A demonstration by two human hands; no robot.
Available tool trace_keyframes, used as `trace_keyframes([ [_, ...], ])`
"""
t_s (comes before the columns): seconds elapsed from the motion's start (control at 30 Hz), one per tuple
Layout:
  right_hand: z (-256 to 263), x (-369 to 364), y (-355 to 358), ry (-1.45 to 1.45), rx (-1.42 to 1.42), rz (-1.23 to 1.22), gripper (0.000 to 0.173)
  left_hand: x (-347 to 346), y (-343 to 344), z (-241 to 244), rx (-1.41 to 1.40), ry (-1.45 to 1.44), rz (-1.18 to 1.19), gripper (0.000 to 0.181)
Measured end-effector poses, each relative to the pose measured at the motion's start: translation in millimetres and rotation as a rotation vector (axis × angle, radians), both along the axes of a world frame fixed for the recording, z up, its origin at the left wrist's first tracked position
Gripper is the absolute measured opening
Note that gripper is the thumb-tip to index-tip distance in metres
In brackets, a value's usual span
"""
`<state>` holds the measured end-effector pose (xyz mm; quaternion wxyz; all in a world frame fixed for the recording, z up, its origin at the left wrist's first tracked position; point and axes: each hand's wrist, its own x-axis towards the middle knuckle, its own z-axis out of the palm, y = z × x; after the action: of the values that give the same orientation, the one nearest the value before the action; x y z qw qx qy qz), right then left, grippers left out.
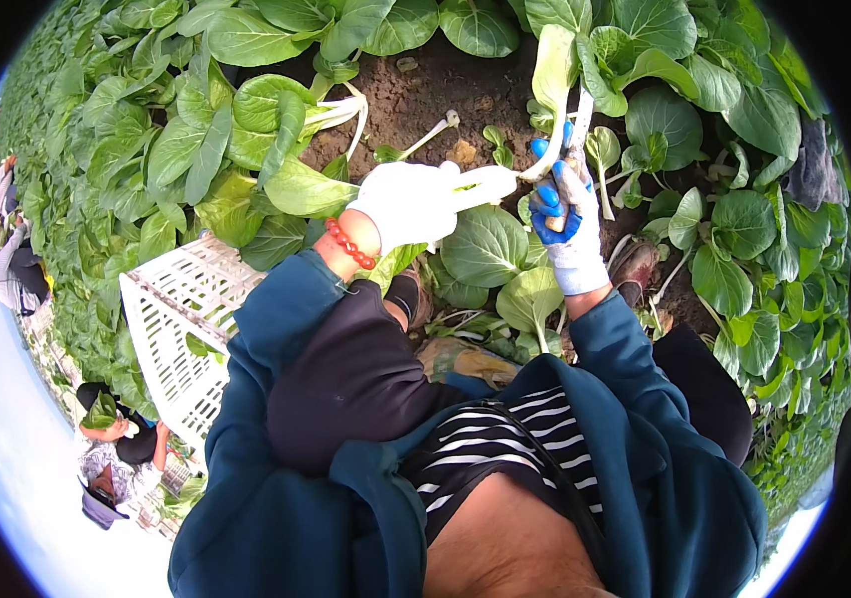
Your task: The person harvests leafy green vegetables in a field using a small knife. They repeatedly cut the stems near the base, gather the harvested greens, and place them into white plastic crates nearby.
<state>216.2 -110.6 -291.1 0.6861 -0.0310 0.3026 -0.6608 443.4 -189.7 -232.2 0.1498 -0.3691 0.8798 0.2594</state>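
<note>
My left hand (403,202), in a white glove washed out by glare, is closed around a bok choy. The pale stem base (489,183) juts out to the right of the fist, and a green leaf (313,187) shows on its left. My right hand (566,202), in a white glove with blue-coated fingers, grips a bok choy leaf stalk (556,97). That stalk curves down to meet the stem base between my hands. Beside it a second pale stalk-like piece (582,116) rises from the right fist; what it is I cannot tell.
Bok choy plants (743,224) grow all around on brown soil (410,90). Cut bok choy (335,116) and a loose stalk (431,134) lie ahead. A white plastic crate (178,351) stands at my left. Further left are a crouching person (122,463) and other people (18,269).
</note>
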Motion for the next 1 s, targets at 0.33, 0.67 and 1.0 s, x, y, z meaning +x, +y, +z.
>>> trace_keyframes([
  [0.33,-37.9,-31.2,-13.6,1.909,-0.132,0.297,0.047,85.2,-64.8,-19.9,-0.520,-0.048,-0.127,0.080],
  [0.67,-22.1,94.9,-76.5,1.396,-0.126,0.931,0.057,153.6,-73.9,-92.4,-0.358,-0.322,0.126,0.049],
  [1.0,-80.9,135.7,-159.1,1.695,-0.316,1.107,0.053,160.4,-66.8,-107.5,-0.348,-0.197,0.283,0.062],
])
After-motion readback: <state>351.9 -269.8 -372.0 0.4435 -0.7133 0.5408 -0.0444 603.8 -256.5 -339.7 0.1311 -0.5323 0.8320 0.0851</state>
